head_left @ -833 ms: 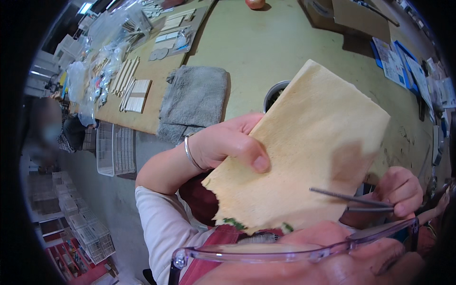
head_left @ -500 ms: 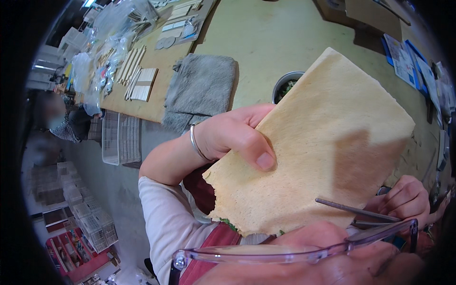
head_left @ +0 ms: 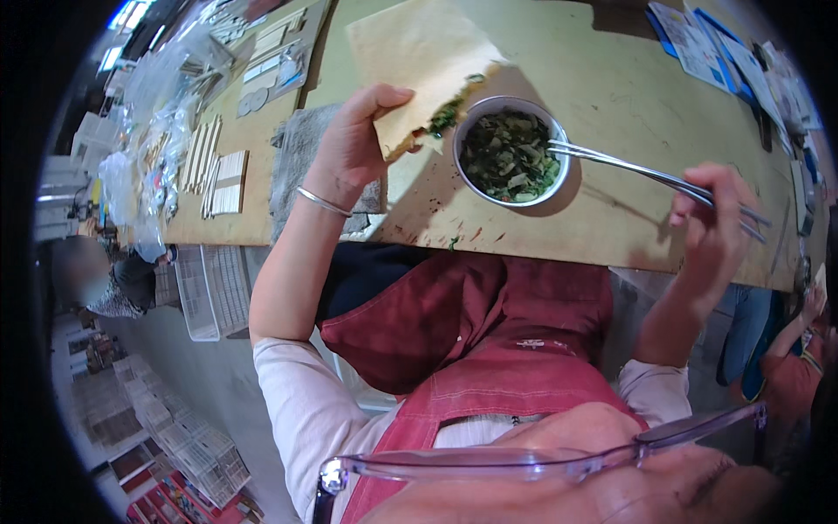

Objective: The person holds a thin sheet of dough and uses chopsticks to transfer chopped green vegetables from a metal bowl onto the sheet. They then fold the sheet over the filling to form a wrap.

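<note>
plainly, the red apron [head_left: 532, 384] at lower centre bears a small white print [head_left: 548, 344], and printed sheets [head_left: 685, 44] lie at upper right, their lettering too small to read. the left hand [head_left: 360, 131], forearm rising from lower left, is closed on a flat sheet of bread [head_left: 419, 57] at upper centre, its ragged edge showing green filling. the right hand [head_left: 717, 205], at right, pinches metal chopsticks [head_left: 624, 166] slanting left over the rim of a bowl [head_left: 559, 188]; whether they touch the greens [head_left: 502, 157] inside is hard to tell.
</note>
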A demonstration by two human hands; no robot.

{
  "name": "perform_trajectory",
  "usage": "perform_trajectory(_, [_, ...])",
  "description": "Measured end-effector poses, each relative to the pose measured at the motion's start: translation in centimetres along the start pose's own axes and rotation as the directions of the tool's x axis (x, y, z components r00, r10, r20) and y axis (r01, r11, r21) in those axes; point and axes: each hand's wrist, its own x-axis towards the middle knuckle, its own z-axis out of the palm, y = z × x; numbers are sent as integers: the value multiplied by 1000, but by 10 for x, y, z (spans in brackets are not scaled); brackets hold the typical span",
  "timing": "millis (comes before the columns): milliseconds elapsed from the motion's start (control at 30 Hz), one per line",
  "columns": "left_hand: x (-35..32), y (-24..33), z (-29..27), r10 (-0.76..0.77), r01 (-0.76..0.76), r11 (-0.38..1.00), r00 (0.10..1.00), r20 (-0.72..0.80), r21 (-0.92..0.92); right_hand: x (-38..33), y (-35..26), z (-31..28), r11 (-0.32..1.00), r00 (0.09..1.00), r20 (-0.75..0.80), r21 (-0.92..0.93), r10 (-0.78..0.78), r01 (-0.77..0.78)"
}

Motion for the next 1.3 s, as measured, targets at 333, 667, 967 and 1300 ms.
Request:
perform_trajectory(333, [1, 9, 0, 123, -126, 992, 989, -87, -24, 8, -10, 36, 966, 900, 352, -76, 258, -247])
perform_trajectory(667, [2, 10, -11, 184, -189, 981, 977, -106, -36, 13, 0, 87, 948, 914, 292, 61, 281, -311])
perform_trajectory(967, [-1, 11, -14, 197, -200, 979, 978, -74, -34, -15, -5, 67, 960, 906, 363, 90, 217, -266])
perform_trajectory(1300, [-6, 9, -4, 175, -177, 984, 977, -122, 0, -20, -2, 49, 998, 964, 266, -51, -17, 31])
